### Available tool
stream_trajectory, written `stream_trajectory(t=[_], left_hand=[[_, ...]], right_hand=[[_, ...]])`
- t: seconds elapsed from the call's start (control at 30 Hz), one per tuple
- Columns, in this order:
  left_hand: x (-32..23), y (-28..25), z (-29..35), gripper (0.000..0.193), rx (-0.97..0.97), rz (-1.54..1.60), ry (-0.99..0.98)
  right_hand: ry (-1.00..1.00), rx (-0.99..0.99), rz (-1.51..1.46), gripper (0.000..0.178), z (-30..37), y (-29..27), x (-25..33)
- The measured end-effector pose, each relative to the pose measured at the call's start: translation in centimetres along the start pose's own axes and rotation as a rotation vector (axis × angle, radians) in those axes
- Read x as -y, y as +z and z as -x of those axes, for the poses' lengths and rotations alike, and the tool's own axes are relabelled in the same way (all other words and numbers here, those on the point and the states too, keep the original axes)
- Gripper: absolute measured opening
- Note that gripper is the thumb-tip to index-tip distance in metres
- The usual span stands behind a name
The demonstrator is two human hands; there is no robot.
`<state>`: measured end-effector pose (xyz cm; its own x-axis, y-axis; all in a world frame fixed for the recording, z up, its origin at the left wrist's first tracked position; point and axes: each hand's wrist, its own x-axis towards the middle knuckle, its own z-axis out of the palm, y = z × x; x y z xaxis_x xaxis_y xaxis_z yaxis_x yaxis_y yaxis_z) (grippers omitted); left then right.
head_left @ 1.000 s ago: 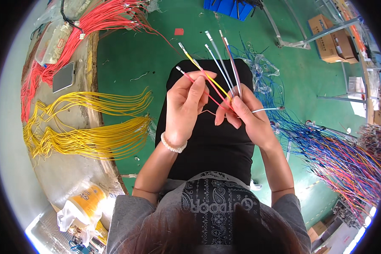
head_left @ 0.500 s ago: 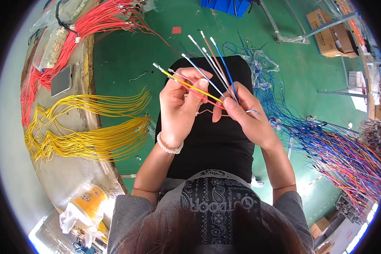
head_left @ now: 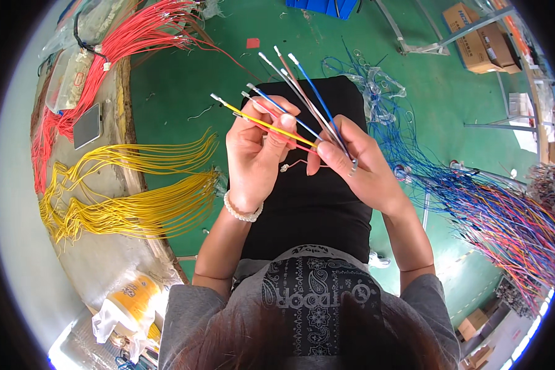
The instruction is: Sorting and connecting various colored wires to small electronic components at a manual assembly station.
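Note:
Over my lap, my left hand (head_left: 256, 151) pinches a yellow wire (head_left: 243, 115) between thumb and fingers. A red wire and a blue wire (head_left: 270, 100) with metal end terminals run beside it through the same fingers. My right hand (head_left: 361, 163) is closed on a small bunch of wires. From it a second blue wire (head_left: 311, 81), a brown wire (head_left: 295, 73) and pale grey wires fan upward, tips apart. One short wire end (head_left: 354, 168) pokes out by the right thumb. Where the wires cross inside the right palm is hidden.
On the left bench (head_left: 114, 259) lie yellow wire bundles (head_left: 160, 200), a red wire bundle (head_left: 148, 37), a dark flat device (head_left: 87, 126) and an orange-and-white bag (head_left: 129, 305). Mixed-colour wires (head_left: 505, 216) spread at the right. Cardboard boxes (head_left: 478, 40) and metal frames stand behind.
The yellow, red and blue wires in my left hand have swung left, their tips closer together. The curled wire end at my right hand now points downward. The whole view has shifted slightly.

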<state>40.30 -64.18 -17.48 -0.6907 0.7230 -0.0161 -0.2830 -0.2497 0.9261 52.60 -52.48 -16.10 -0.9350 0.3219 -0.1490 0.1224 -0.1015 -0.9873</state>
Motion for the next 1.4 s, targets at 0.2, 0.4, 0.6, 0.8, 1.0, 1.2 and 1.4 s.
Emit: stream_trajectory(t=[0.2,0.4,0.6,0.8,1.0,1.2,1.4], left_hand=[[0.6,-0.4,-0.5,0.013,-0.084,0.089,-0.089],[2.5,-0.4,0.0,0.017,-0.259,0.220,-0.238],[0.5,1.0,1.6,0.020,-0.167,-0.276,0.065],[-1.9,1.1,1.0,0.021,0.008,-0.314,0.052],[-1.7,0.8,1.3,0.008,0.023,-0.265,0.026],[-0.9,-0.3,1.1,0.008,-0.044,-0.208,0.003],[-0.5,-1.5,1.1,0.009,-0.091,-0.198,-0.013]], right_hand=[[0.155,0.068,-0.251,0.034,-0.6,-0.9,0.6],[0.115,-0.055,-0.229,0.054,-1.8,-0.3,-0.3],[0.178,-0.022,-0.079,0.061,-1.9,-1.0,-0.5],[0.045,-0.098,0.332,0.070,-1.1,0.9,-0.1],[0.134,0.097,0.175,0.060,-1.8,-0.6,0.3],[0.300,0.126,-0.474,0.031,-3.5,-3.8,-0.4],[0.004,-0.243,-0.084,0.031,-4.4,-4.3,0.0]])
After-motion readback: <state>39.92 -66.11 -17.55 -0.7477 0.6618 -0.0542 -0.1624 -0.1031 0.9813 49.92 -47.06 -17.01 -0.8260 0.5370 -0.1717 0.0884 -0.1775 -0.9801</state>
